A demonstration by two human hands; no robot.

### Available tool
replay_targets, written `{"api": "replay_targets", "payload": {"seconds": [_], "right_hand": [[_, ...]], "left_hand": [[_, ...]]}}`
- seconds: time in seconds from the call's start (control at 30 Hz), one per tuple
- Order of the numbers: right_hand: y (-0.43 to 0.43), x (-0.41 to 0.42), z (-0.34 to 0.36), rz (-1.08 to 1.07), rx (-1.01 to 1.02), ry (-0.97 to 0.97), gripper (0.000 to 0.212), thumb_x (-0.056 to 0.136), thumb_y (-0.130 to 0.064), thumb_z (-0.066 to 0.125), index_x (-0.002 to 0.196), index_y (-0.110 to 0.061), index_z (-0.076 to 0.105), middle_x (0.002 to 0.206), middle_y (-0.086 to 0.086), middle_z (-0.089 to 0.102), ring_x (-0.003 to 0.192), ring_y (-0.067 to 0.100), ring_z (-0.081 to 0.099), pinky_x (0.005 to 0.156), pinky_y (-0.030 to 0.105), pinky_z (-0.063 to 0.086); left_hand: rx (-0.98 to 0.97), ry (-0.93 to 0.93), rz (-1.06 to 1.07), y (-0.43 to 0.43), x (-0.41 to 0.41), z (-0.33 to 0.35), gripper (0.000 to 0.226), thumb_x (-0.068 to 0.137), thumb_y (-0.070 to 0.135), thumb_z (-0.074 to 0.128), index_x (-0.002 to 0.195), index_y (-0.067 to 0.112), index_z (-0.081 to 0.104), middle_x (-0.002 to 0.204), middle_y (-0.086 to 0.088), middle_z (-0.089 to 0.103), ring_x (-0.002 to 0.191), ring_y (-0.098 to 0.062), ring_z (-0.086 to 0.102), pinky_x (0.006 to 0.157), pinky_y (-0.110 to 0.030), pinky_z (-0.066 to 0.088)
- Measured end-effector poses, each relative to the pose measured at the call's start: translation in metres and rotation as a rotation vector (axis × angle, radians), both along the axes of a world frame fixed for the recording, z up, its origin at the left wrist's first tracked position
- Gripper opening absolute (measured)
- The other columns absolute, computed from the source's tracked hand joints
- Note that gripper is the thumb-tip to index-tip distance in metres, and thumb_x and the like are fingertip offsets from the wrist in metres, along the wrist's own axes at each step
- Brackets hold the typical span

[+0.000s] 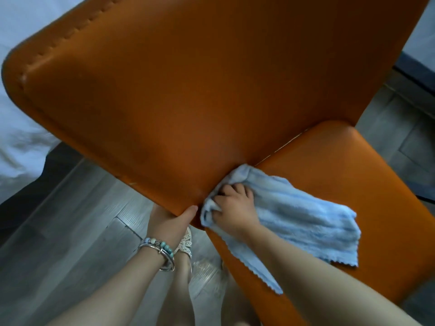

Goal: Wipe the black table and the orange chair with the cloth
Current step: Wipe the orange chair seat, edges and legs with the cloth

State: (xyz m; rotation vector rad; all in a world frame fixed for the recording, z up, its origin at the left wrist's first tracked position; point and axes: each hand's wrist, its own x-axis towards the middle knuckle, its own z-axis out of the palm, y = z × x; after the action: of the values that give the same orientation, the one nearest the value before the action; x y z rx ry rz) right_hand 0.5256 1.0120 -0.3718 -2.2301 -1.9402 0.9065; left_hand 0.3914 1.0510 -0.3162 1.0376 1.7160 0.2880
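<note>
The right hand point(235, 208) bunches the light blue cloth point(306, 222) under curled fingers point(231, 191) on the orange chair point(188, 90), at the crease between backrest and seat. The cloth's loose part trails toward 4 o'clock. At 9 o'clock, the left hand point(171, 220) grips the backrest's edge.

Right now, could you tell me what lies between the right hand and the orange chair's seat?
The blue cloth, gripped by the right hand, as the head view shows.

Grey wood-plank floor point(77, 222), white bedding point(21, 142) at left over a dark base.
</note>
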Motion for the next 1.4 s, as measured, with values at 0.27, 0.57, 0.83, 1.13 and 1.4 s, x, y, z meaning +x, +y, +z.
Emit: {"api": "replay_targets", "payload": {"seconds": [0.27, 0.57, 0.83, 1.13, 1.4], "right_hand": [[-0.019, 0.136, -0.009, -0.521, -0.17, -0.361, 0.05, 0.089, -0.024, 0.052, 0.137, -0.027, 0.038, 0.138, 0.009, 0.038, 0.129, 0.03, 0.03, 0.098, 0.053, 0.03], [0.008, 0.101, -0.014, -0.52, 0.02, -0.233, 0.037, 0.084, -0.016, 0.048, 0.118, -0.016, 0.063, 0.13, 0.012, 0.055, 0.12, 0.037, 0.043, 0.094, 0.042, 0.034], [-0.029, -0.022, -0.001, 0.035, -0.069, 0.241, 0.04, 0.056, -0.033, 0.036, 0.08, -0.021, 0.066, 0.083, -0.003, 0.064, 0.091, 0.019, 0.054, 0.082, 0.031, 0.03], [-0.024, 0.009, 0.004, -0.113, -0.296, -0.074, 0.075, 0.076, -0.056, 0.047, 0.144, -0.043, 0.018, 0.159, -0.003, -0.005, 0.144, 0.034, -0.01, 0.107, 0.067, 0.002], [-0.079, -0.042, 0.007, 0.269, -0.02, 0.13, 0.04, 0.046, -0.048, 0.069, 0.085, -0.036, 0.065, 0.102, -0.008, 0.055, 0.079, 0.021, 0.054, 0.048, 0.028, 0.042]], "left_hand": [[0.008, -0.012, -0.061, 0.0, -0.002, -0.002, 0.024, 0.079, 0.017, 0.073, 0.091, 0.028, 0.055, 0.079, 0.02, 0.054, 0.075, -0.008, 0.051, 0.078, -0.028, 0.035], [-0.035, -0.004, -0.04, 0.0, -0.006, -0.007, 0.039, 0.077, 0.02, 0.075, 0.112, 0.021, 0.057, 0.098, 0.006, 0.06, 0.091, -0.017, 0.052, 0.082, -0.029, 0.036], [-0.064, 0.041, -0.036, 0.001, -0.007, -0.01, 0.045, 0.068, 0.027, 0.078, 0.108, 0.014, 0.064, 0.102, -0.001, 0.068, 0.095, -0.023, 0.062, 0.082, -0.03, 0.042], [-0.059, 0.029, -0.057, 0.003, -0.008, -0.01, 0.045, 0.071, 0.025, 0.075, 0.112, 0.022, 0.057, 0.117, -0.004, 0.06, 0.094, -0.022, 0.059, 0.075, -0.028, 0.041], [-0.045, 0.022, -0.117, 0.003, -0.011, -0.008, 0.054, 0.073, 0.02, 0.075, 0.124, 0.021, 0.054, 0.119, -0.004, 0.06, 0.106, -0.026, 0.058, 0.09, -0.034, 0.044]]}}
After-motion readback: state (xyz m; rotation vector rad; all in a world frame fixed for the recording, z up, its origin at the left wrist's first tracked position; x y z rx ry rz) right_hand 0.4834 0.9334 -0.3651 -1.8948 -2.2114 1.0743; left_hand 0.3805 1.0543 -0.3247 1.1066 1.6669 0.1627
